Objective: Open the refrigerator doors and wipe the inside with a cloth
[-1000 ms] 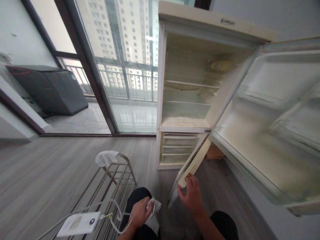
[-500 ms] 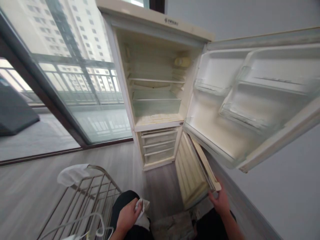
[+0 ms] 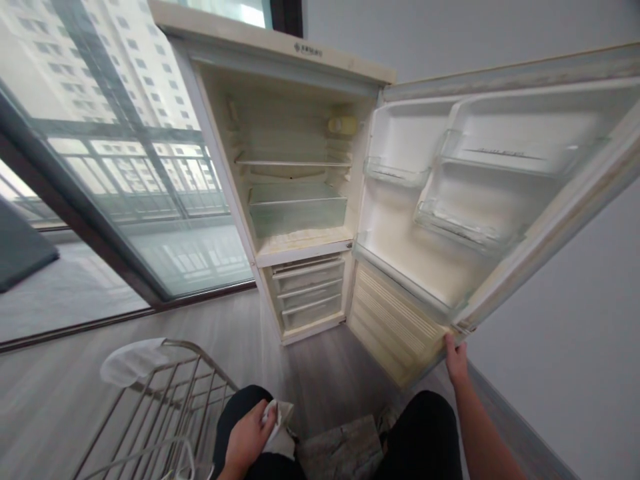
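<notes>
A cream two-door fridge (image 3: 273,47) stands in front of me with both doors swung out to the right. My right hand (image 3: 455,360) grips the outer edge of the lower freezer door (image 3: 393,320), its fingers curled round the edge. Above it hangs the upper fridge door (image 3: 400,260), with clear shelves on its inner side. Near my left knee, my left hand (image 3: 250,430) is closed on a whitish cloth (image 3: 279,427). Inside the fridge are a glass shelf (image 3: 295,161) and a clear crisper drawer (image 3: 300,213). Several freezer drawers (image 3: 313,293) sit below.
A metal rack (image 3: 165,387) with a white cloth (image 3: 130,360) over its end stands at lower left. Sliding glass doors (image 3: 200,247) lie left of the fridge. A wall (image 3: 560,353) rises at right. A patterned mat (image 3: 340,450) lies between my feet.
My right hand has swung the freezer door further open, to the right, beneath the upper door. The left hand still holds the cloth. The view has shifted slightly to the right.
</notes>
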The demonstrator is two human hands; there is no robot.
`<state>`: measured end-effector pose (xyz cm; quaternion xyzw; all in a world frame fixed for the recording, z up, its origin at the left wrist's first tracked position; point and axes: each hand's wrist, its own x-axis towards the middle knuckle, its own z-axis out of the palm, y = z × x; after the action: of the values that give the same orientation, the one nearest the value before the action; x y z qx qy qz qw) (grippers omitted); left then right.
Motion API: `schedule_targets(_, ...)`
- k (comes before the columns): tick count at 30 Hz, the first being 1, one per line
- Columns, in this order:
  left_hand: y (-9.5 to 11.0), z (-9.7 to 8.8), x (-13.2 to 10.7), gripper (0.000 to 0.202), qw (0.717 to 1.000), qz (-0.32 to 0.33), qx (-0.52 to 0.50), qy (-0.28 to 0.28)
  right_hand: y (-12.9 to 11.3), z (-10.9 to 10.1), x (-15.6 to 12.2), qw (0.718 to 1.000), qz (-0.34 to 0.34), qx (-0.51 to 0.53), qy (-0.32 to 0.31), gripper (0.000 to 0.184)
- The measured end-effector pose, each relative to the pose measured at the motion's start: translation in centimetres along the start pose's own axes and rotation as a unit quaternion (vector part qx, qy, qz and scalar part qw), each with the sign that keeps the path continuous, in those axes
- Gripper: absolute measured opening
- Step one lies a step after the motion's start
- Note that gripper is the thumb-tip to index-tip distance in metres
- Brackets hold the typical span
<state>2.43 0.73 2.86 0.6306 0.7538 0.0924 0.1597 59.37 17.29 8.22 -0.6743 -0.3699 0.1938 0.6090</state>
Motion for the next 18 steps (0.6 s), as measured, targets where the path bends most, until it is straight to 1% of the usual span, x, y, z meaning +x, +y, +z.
schedule_targets(1, -0.2, 0.1, -0.1, 0.042, 1.000, -0.003, -0.001, 0.005, -0.2, 0.0, -0.6, 0.999, -0.011, -0.016, 0.029, 0.089)
schedule_targets(3, -0.6, 0.4, -0.4, 0.043, 1.000, -0.009, -0.005, 0.010, -1.0, -0.1, -2.5, 0.988, -0.064, -0.057, 0.127, 0.090)
schedule_targets(4, -0.9, 0.6, -0.4, 0.043, 1.000, -0.013, -0.006, 0.010, -1.8, -0.2, -3.7, 0.975, -0.106, -0.075, 0.182, 0.086)
schedule_targets(5, -1.1, 0.6, -0.5, 0.044, 1.000, -0.016, -0.006, 0.009, -2.7, -0.2, -4.9, 0.959, -0.155, -0.091, 0.220, 0.081)
schedule_targets(6, -1.3, 0.6, -0.5, 0.044, 1.000, -0.019, -0.005, 0.007, -3.8, -0.3, -5.9, 0.943, -0.209, -0.107, 0.237, 0.079)
schedule_targets(7, -1.4, 0.5, -0.5, 0.044, 1.000, -0.021, -0.003, 0.005, -5.1, -0.3, -6.6, 0.927, -0.264, -0.124, 0.235, 0.078)
schedule_targets(8, -1.4, 0.4, -0.5, 0.043, 1.000, -0.021, 0.000, 0.003, -6.5, -0.3, -6.9, 0.913, -0.315, -0.142, 0.218, 0.077)
schedule_targets(9, -1.5, 0.3, -0.4, 0.042, 1.000, -0.020, 0.004, 0.002, -8.0, -0.3, -6.8, 0.898, -0.359, -0.164, 0.194, 0.078)
schedule_targets(10, -1.5, 0.1, -0.4, 0.040, 1.000, -0.017, 0.006, 0.000, -9.4, -0.4, -6.2, 0.888, -0.382, -0.183, 0.177, 0.079)
schedule_targets(12, -1.4, -0.2, -0.4, 0.039, 1.000, -0.014, 0.009, -0.006, -11.7, -0.5, -4.2, 0.882, -0.392, -0.208, 0.160, 0.083)
schedule_targets(14, -1.3, -0.5, -0.6, 0.039, 1.000, -0.018, 0.007, -0.014, -13.0, -0.6, -1.7, 0.887, -0.382, -0.214, 0.148, 0.084)
schedule_targets(16, -1.1, -0.6, -0.8, 0.041, 1.000, -0.026, 0.003, -0.016, -13.4, -0.7, 0.5, 0.899, -0.364, -0.207, 0.126, 0.077)
schedule_targets(18, -1.1, -0.7, -0.9, 0.042, 0.999, -0.032, -0.002, -0.014, -12.9, -0.8, 2.0, 0.909, -0.350, -0.199, 0.105, 0.072)
